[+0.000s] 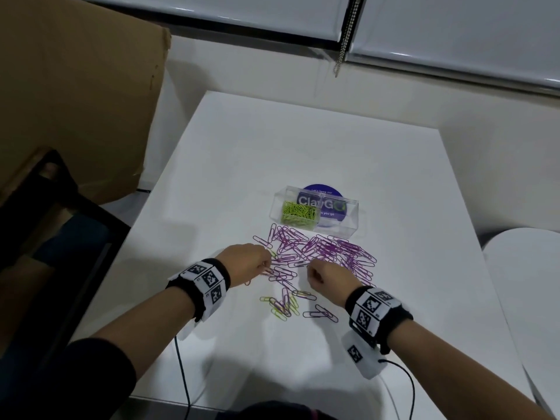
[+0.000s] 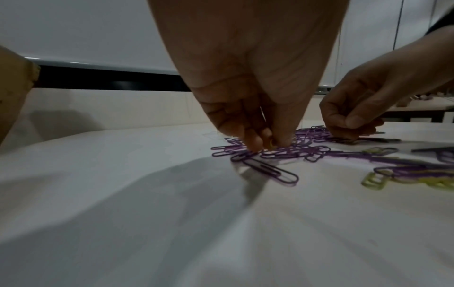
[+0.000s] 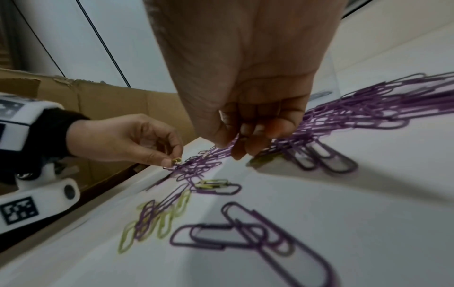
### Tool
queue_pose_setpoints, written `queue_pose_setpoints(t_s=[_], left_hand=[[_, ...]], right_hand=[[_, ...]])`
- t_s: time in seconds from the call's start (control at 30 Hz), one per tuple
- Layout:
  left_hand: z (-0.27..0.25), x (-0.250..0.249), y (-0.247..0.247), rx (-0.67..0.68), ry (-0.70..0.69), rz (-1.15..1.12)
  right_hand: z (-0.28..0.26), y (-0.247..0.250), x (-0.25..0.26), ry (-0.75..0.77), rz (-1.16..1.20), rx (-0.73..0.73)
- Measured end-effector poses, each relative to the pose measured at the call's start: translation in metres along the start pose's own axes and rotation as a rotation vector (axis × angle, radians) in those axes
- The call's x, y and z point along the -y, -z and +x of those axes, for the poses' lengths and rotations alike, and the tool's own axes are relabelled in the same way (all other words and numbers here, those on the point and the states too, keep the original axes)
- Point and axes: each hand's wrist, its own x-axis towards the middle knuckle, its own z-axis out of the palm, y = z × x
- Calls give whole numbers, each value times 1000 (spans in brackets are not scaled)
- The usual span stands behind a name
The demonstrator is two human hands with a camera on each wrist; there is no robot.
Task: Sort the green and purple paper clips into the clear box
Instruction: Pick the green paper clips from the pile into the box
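Pinching a green paper clip (image 2: 271, 144) between thumb and fingers (image 3: 169, 161), the left hand (image 1: 247, 263) works at the left edge of the pile of purple paper clips (image 1: 321, 251) on the white desk (image 1: 303, 153). The right hand (image 1: 325, 275) has its fingers (image 3: 275, 130) curled close over the near edge of the same pile; they seem to hold a purple clip, but I cannot tell this for sure. The clear box (image 1: 316, 212) stands just behind the pile. Its left compartment holds green clips (image 1: 299, 214). Through its right compartment shows a round purple sticker (image 1: 325, 204) with white writing "Let's keep our", big letters like "ClapGO", and "you go". Nearer the person lies a small mixed group of clips (image 1: 285, 304), green and purple. Both wrists carry bands with black-and-white square codes (image 1: 209, 281).
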Motion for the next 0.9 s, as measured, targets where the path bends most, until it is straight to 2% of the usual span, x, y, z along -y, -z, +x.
queue_pose_setpoints(t_s=[0.2, 0.37, 0.5, 0.63, 0.8, 0.9], left_hand=[[-5, -3, -5, 3, 13, -126], [-5, -1, -6, -11, 26, -145], [-3, 5, -5, -24, 30, -134], [-3, 7, -1, -69, 65, -189], [-3, 2, -4, -5, 66, -275], [-6, -5, -12, 8, 52, -254]], right_hand=[[-5, -3, 5, 108, -143, 115], [-1, -10, 7, 107, -88, 106], [1, -1, 2, 66, 74, 53], [4, 13, -7, -46, 268, -37], [7, 27, -26, -183, 297, -86], [3, 25, -29, -165, 222, -85]])
